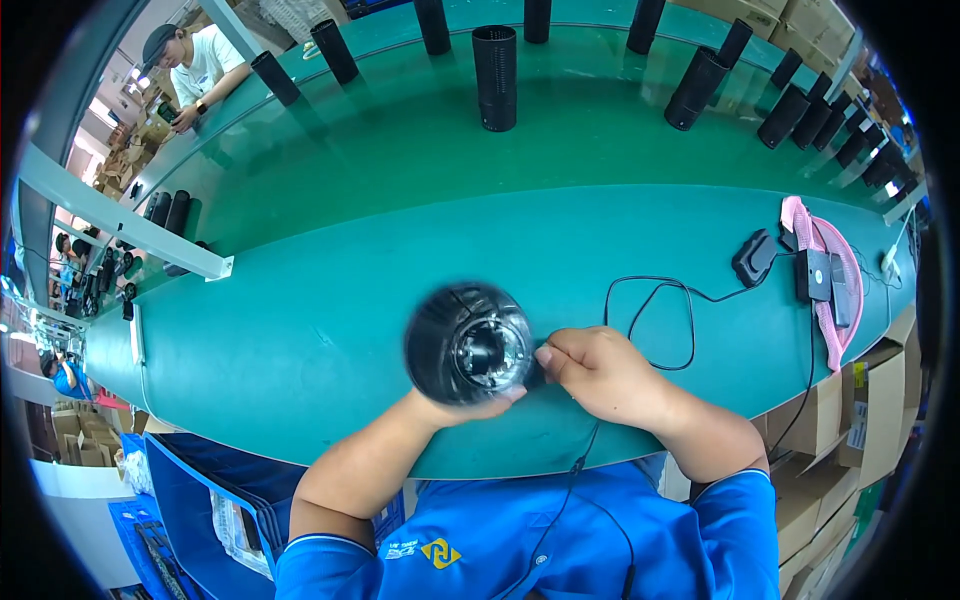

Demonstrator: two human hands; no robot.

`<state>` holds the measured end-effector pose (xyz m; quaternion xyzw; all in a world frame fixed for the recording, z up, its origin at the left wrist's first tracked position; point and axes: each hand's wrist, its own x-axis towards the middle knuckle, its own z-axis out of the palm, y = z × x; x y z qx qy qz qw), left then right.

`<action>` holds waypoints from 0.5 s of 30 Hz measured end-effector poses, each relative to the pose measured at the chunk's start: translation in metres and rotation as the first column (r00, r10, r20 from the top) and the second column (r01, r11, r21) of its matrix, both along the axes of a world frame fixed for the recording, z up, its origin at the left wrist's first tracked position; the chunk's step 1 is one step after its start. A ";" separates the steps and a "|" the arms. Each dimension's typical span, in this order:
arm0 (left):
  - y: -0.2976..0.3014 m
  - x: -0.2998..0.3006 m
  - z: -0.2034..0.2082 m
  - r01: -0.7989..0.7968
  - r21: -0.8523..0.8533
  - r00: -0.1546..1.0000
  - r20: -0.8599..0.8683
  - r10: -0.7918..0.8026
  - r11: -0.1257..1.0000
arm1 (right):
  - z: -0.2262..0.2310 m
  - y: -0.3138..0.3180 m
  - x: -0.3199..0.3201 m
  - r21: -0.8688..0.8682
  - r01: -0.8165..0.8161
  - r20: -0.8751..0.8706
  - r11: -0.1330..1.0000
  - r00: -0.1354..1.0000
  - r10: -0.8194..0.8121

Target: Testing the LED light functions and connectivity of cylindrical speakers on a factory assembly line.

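Cylinder (425, 345), black and a bit blurry, is sitting in my left hand (468, 410), which is gripping it from the near side, thumb showing by the lower rim. So the left is obviously the nearer one. The long axis is running roughly up toward my face, so I'm basically looking down into the open end, with a shiny, glassy-looking inside staring back at me. My right hand (605, 375) is sitting just off its right side, fingers curled and thumb pressing in a pinch; I honestly can't tell what's between the tips, or whether they're touching the wall. A black cable (690, 310) is looping across the green worktop (300, 330) and disappearing around that same hand. Off to the right, a pink band (852, 270) is lying near the edge beside some small black boxes (813, 275). Past the worktop, a shinier green belt (380, 150) is carrying a bunch of similar black tubes (495, 80), mostly standing up. Up at the left, a co-worker (210, 65) is leaning over something small. Cardboard boxes (875, 400) are piling up low on my right, and a blue bin (185, 510) is sitting down by my left.
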<state>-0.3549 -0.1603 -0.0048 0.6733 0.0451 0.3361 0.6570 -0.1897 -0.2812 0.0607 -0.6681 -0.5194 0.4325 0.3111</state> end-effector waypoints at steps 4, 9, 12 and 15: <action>-0.004 0.003 -0.004 -0.026 0.209 0.999 0.043 0.018 0.978 | 0.001 -0.002 -0.002 0.032 -0.002 0.036 0.999 0.999 0.001; -0.019 0.009 0.009 -0.049 -0.246 0.992 0.101 0.076 0.968 | 0.012 -0.002 0.005 0.122 -0.010 -0.108 0.993 0.994 0.024; -0.020 0.008 0.024 0.031 -0.676 0.989 0.129 0.078 0.736 | 0.018 -0.001 0.011 0.164 -0.084 -0.245 0.983 0.962 0.123; -0.018 0.008 0.021 0.035 -0.711 0.987 0.135 0.087 0.703 | 0.008 -0.001 0.011 0.197 -0.010 -0.188 0.980 0.981 0.047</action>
